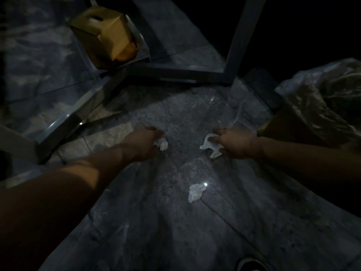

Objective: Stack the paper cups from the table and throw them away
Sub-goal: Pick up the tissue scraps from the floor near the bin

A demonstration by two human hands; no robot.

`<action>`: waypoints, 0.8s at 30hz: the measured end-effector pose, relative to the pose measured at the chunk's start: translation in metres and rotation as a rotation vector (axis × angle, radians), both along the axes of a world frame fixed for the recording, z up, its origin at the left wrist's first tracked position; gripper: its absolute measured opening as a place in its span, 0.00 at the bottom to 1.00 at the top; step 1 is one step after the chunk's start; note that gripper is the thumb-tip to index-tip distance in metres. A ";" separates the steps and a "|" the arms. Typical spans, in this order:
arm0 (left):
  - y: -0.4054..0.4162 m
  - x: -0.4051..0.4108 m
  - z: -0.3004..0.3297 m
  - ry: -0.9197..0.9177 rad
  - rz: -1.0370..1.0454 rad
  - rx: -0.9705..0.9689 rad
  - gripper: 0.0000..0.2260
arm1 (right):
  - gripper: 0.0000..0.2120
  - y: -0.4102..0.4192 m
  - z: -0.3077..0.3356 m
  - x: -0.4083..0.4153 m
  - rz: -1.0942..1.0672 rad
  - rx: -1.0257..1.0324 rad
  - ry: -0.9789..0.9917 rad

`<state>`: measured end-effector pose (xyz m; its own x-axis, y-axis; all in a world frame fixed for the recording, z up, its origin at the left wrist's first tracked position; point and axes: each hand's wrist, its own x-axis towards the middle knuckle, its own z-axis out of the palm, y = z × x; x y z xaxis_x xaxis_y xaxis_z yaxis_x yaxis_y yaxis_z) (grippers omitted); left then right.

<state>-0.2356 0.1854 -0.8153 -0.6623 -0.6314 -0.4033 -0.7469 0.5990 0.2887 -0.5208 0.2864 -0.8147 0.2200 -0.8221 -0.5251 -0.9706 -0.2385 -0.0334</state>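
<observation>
The scene is dim and I look down at a grey marbled floor (pixel 175 222). My left hand (pixel 145 142) is closed around a small crumpled white paper (pixel 161 144) at floor level. My right hand (pixel 237 142) grips a larger crumpled white paper (pixel 211 145), a short way to the right. A third crumpled white paper (pixel 196 192) lies loose on the floor, nearer to me and between my arms. No paper cup shows in this view. A bin lined with a clear plastic bag (pixel 320 106) stands at the right, just beyond my right hand.
A golden tissue box (pixel 106 36) sits on a low glass shelf at the upper left. Dark metal table legs (pixel 237 40) and a base bar (pixel 175 73) cross the floor ahead of my hands. A dark round rim (pixel 251 266) shows at the bottom edge.
</observation>
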 end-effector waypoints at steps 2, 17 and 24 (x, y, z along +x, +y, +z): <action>0.001 -0.004 -0.005 -0.011 -0.012 0.023 0.33 | 0.23 0.003 -0.005 0.002 -0.007 0.017 -0.013; 0.025 -0.021 -0.039 0.009 -0.241 -0.092 0.11 | 0.15 0.009 -0.041 0.014 0.032 -0.017 -0.008; 0.023 -0.007 -0.035 -0.028 -0.344 -0.159 0.14 | 0.14 0.016 -0.038 0.013 0.064 -0.056 0.020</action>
